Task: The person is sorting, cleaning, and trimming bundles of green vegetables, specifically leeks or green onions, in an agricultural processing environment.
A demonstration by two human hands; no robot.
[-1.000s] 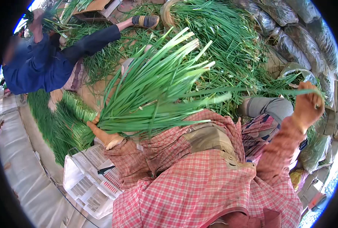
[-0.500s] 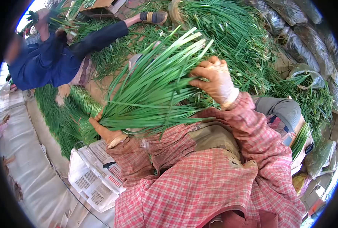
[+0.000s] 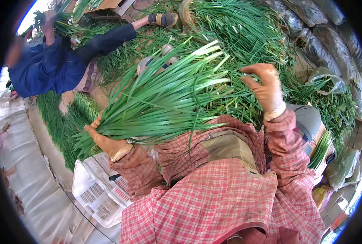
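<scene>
A wide fan of garlic chives [image 3: 160,97] lies across my lap, green leaf tips toward the left and pale stem ends toward the upper right. My left hand [image 3: 107,138] is closed round the leafy end of this bunch. My right hand [image 3: 264,87] is raised apart from it, to the right of the pale ends. Its thumb and forefinger are pinched together; whatever lies between them is too small to make out. One dark blade hangs crosswise over the bunch.
Loose greens [image 3: 238,32] are heaped ahead. Neat chive bundles [image 3: 63,126] lie on the left beside a printed carton sheet [image 3: 101,191]. Filled plastic bags [image 3: 319,44] line the right. Another person in blue [image 3: 46,69] sits at upper left, holding greens, one leg stretched out.
My right hand has moved right and away from the chives, its fingers drawing into a pinch. My left hand has shifted slightly left with the bunch.
</scene>
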